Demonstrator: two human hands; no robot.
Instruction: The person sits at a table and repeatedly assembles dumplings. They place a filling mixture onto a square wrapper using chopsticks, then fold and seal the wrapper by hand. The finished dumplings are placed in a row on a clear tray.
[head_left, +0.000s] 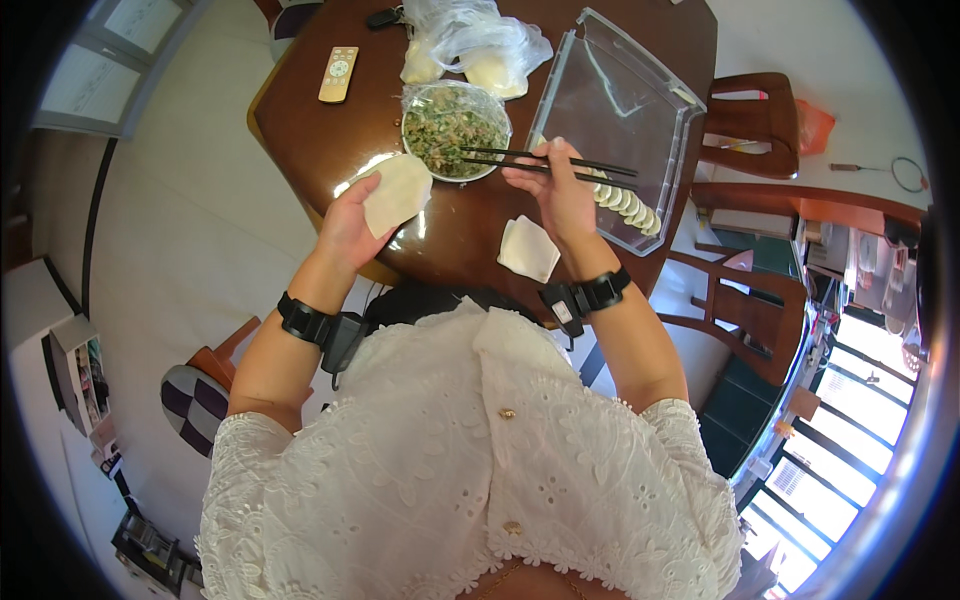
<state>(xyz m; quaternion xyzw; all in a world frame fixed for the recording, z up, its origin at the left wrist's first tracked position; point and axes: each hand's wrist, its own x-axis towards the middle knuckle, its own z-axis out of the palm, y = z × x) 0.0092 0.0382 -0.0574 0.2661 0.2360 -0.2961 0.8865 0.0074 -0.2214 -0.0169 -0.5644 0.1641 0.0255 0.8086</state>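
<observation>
A flat dough wrapper (399, 193) lies across my left hand (352, 221), gripped under the thumb. My right hand (562, 187) holds a pair of black chopsticks (517, 159). Their tips reach into a bowl (406, 150) of chopped green and pinkish filling (454, 124), partly covered by plastic film. Below my right hand, a small stack of wrappers (529, 249) rests on the table. To the right, a clear plastic tray (611, 97) carries a row of folded dumplings (626, 206) along its near side; my hand hides part of that row.
Plastic bags with pale dough wrappers (495, 67) sit behind the bowl. A gold remote control (338, 75) and a black key fob (385, 19) lie on the brown wooden table (300, 142). Wooden chairs (750, 124) stand at the right; a checkered-cushion chair (195, 405) is at lower left.
</observation>
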